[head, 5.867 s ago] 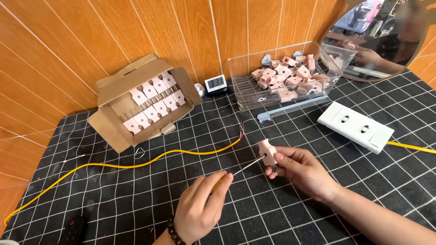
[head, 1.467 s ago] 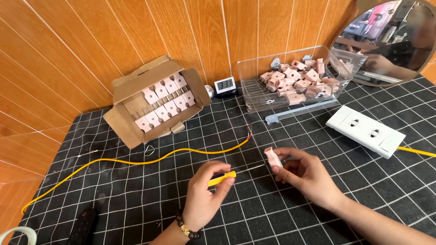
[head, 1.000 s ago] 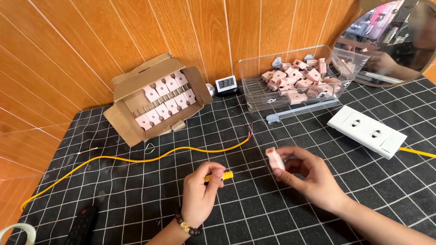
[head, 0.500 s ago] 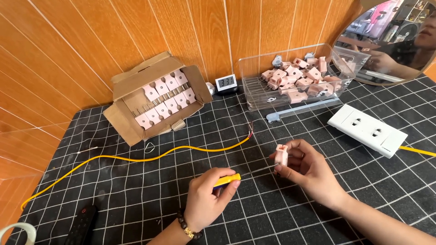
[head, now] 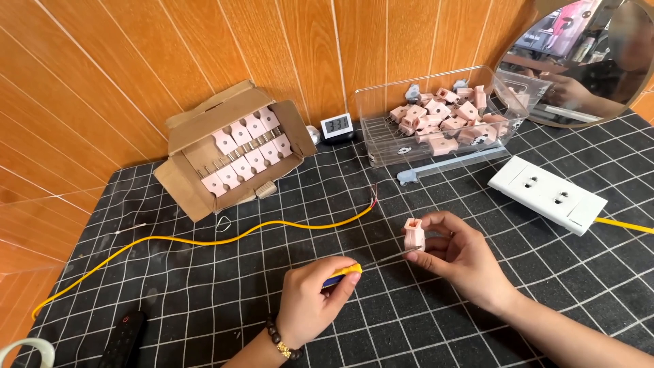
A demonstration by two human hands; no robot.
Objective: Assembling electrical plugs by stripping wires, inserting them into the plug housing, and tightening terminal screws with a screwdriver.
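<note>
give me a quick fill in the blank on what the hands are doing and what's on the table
1. The right hand holds a small ____ plug.
2. The left hand holds a screwdriver whose tip points toward the ____.
3. The cardboard box stands ____, with rows of pink plugs inside.
4. The yellow wire lies on the black mat with its stripped end near the clear ____.

Missing words: pink; plug; open; bin

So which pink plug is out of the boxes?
The pink plug pinched in the right hand. The other plugs sit in the cardboard box or the clear bin; this one is alone, near the screwdriver held by the left hand.
</note>
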